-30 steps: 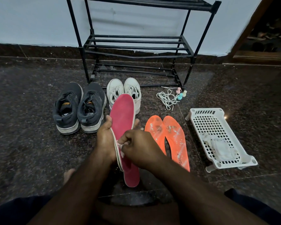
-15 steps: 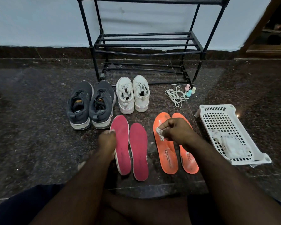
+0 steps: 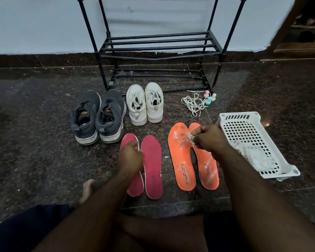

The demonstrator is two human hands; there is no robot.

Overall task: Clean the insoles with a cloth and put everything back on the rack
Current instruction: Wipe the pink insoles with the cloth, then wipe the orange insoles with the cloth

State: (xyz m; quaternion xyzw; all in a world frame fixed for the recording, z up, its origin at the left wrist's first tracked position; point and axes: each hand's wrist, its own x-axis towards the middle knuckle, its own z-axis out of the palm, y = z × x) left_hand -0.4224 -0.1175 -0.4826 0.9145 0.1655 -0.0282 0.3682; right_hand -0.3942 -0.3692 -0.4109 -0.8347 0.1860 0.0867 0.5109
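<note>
Two pink insoles lie side by side on the dark floor, the left one (image 3: 130,140) partly under my left hand (image 3: 130,158) and the right one (image 3: 152,166) fully in view. That hand's fingers are curled over the left insole, and I cannot tell whether they grip it. Two orange insoles (image 3: 180,159) with white smears lie to the right. My right hand (image 3: 210,140) hovers over their toe ends and pinches a small white cloth (image 3: 190,138). The black rack (image 3: 158,48) stands bare against the wall.
Grey sneakers (image 3: 98,115) and white sneakers (image 3: 145,103) stand in front of the rack. White laces (image 3: 194,103) and three small pastel bottles (image 3: 210,99) lie near its right leg. A white perforated basket (image 3: 244,128) at right holds a pale cloth (image 3: 256,157). My bare foot (image 3: 87,188) rests at lower left.
The pink insole I held up and wiped has been laid on the floor beside its pair. My right hand has carried the cloth rightward over the orange insoles.
</note>
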